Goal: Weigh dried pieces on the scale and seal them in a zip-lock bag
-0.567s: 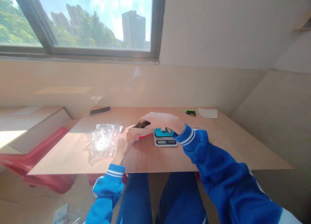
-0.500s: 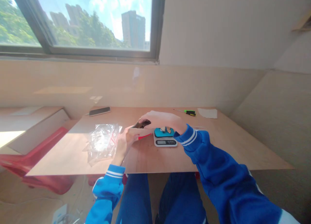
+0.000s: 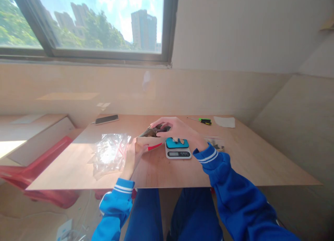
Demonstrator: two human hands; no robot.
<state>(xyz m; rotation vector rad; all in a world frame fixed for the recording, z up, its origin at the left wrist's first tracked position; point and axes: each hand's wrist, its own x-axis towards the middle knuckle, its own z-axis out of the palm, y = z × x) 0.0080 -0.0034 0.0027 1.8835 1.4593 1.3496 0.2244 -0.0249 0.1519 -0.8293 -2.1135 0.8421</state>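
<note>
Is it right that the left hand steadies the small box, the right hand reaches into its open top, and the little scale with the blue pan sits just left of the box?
Not quite. In the head view the scale sits just right of the box, not left. The rest holds: the left hand steadies the box and the right hand reaches into its open top.

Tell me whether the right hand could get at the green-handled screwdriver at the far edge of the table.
Probably yes. The right hand is at the open paper bag, and the board between it and the green-handled screwdriver looks bare; only the kitchen scale sits nearer, off that line.
</note>
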